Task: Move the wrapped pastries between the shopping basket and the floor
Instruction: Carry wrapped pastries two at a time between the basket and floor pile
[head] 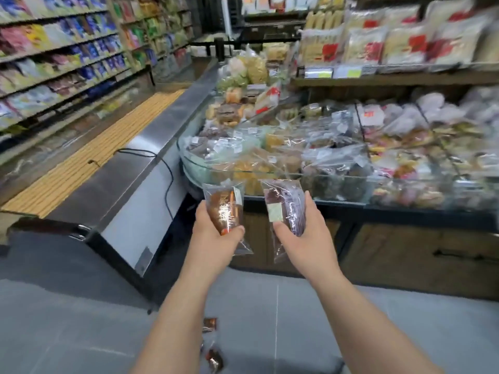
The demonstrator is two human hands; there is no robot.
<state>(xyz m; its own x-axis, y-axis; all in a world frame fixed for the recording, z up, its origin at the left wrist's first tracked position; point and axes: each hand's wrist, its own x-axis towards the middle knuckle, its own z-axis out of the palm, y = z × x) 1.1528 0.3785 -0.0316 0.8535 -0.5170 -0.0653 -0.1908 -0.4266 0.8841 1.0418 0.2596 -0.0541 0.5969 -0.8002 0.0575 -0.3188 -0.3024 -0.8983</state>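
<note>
My left hand [213, 233] grips a brown pastry in clear wrap [224, 209], held upright in front of the bakery display. Beside it, my right hand [302, 238] holds a dark purple wrapped pastry [286, 209] with a pale label. Both packets hang in the air just below the display's glass front. Down on the grey floor between my forearms lie two or three more wrapped pastries [212, 344], partly hidden by my left arm. No shopping basket is in view.
A glass-fronted bakery display [337, 160] full of wrapped breads stands ahead and to the right, on a dark wooden base. A chest freezer [129, 195] with a black cable runs along the left. Snack shelves [54, 63] line the far left aisle.
</note>
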